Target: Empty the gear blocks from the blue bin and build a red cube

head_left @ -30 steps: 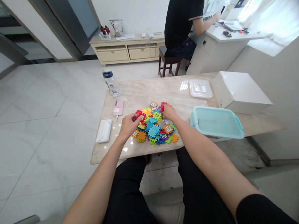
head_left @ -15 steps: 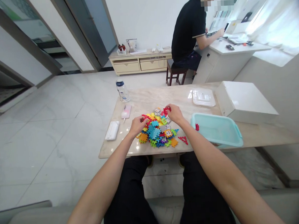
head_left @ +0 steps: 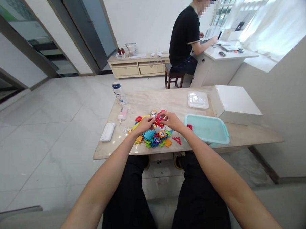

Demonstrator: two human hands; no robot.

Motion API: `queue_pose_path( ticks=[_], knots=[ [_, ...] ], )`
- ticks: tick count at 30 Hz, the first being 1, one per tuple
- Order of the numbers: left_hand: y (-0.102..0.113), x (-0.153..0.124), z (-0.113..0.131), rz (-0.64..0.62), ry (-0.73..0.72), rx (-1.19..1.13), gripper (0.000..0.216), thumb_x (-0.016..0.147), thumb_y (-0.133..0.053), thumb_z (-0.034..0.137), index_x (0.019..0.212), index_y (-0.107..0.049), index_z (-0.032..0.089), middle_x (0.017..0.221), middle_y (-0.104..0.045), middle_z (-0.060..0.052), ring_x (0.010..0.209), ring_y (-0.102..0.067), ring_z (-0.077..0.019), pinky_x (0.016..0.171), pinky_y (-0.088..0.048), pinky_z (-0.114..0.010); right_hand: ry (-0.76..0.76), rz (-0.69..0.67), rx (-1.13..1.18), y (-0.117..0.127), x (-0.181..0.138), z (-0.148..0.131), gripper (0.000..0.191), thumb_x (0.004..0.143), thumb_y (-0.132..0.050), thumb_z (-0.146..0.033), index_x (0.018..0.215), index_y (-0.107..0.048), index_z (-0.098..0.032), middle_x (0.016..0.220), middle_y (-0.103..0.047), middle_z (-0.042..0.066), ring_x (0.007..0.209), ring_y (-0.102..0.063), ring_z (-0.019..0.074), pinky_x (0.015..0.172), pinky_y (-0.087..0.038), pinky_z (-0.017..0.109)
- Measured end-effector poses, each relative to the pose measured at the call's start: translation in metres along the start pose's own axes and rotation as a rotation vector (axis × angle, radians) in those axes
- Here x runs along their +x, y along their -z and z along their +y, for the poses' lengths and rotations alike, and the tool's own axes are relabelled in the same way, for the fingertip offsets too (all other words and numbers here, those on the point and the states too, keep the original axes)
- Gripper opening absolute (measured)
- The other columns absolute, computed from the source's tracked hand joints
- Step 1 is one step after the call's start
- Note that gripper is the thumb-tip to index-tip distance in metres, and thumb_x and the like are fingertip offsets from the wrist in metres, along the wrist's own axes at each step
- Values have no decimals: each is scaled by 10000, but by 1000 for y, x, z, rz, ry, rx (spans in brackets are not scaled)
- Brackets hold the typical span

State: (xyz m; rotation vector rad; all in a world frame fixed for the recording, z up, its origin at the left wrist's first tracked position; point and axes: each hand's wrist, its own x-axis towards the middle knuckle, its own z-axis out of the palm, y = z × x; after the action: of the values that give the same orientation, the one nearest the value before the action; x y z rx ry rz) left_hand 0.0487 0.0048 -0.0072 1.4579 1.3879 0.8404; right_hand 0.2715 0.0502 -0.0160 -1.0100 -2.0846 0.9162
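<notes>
A heap of coloured toothed plastic tiles [head_left: 152, 136] lies on the marble table [head_left: 167, 100] in front of me. Both hands meet above the heap. My left hand [head_left: 144, 123] and my right hand [head_left: 171, 120] are closed, fingertips pinching red tiles [head_left: 158, 121] held between them. A loose red tile [head_left: 176, 139] lies right of the heap, and another red tile [head_left: 189, 127] sits at the left edge of the teal bin [head_left: 206, 129].
A white box [head_left: 235, 104] and a clear lid [head_left: 198, 99] lie behind the bin. A water bottle [head_left: 119, 93], a pink phone [head_left: 122, 114] and a white power bank [head_left: 107, 131] are at the table's left. A person in black sits at a white desk beyond.
My hands, earlier apart at the two sides of the heap, have come together over it, each carrying a red tile. The camera view has shifted a little.
</notes>
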Motion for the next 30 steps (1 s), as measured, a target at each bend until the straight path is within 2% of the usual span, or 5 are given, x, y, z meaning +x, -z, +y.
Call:
queue_pose_path(
  ticks=[5, 8, 13, 22, 30],
  knots=[
    [-2, -2, -2, 20, 66, -148, 296, 909, -783, 453, 983, -731, 171, 923, -778, -79, 795, -759, -196, 732, -627, -319, -78, 122, 64, 1, 8, 2, 221, 868, -860, -171, 1085, -823, -179, 1057, -849, 87, 838, -756, 201, 808, -630, 338],
    [1, -5, -1, 51, 167, -229, 265, 898, -808, 393, 1018, -700, 182, 924, -805, -89, 826, -787, -209, 784, -652, -340, -148, 135, 166, 0, 12, 5, 125, 902, -842, -247, 1007, -845, -179, 951, -851, 87, 799, -771, 219, 750, -644, 341],
    [5, -4, -2, 78, 237, -281, 274, 922, -807, 392, 1053, -674, 191, 934, -815, -99, 868, -811, -233, 806, -679, -362, -244, 197, 275, 1, 13, 19, 205, 860, -883, -345, 954, -844, -167, 943, -855, 114, 780, -776, 233, 684, -642, 336],
    [7, -1, -9, 101, 151, -214, 388, 859, -878, 507, 1014, -807, 158, 1092, -813, -116, 964, -769, -234, 793, -658, -328, -229, 192, 560, 3, 8, 22, 407, 774, -933, -483, 1034, -852, -181, 1110, -871, 122, 988, -797, 245, 908, -639, 371],
    [-2, -4, -6, 42, 165, -301, 447, 835, -939, 505, 1061, -782, 152, 1014, -826, -110, 887, -793, -213, 862, -648, -353, -214, 111, 203, -3, 8, 25, 82, 818, -873, -257, 856, -863, -185, 878, -854, 80, 821, -782, 241, 804, -617, 352]
  ],
)
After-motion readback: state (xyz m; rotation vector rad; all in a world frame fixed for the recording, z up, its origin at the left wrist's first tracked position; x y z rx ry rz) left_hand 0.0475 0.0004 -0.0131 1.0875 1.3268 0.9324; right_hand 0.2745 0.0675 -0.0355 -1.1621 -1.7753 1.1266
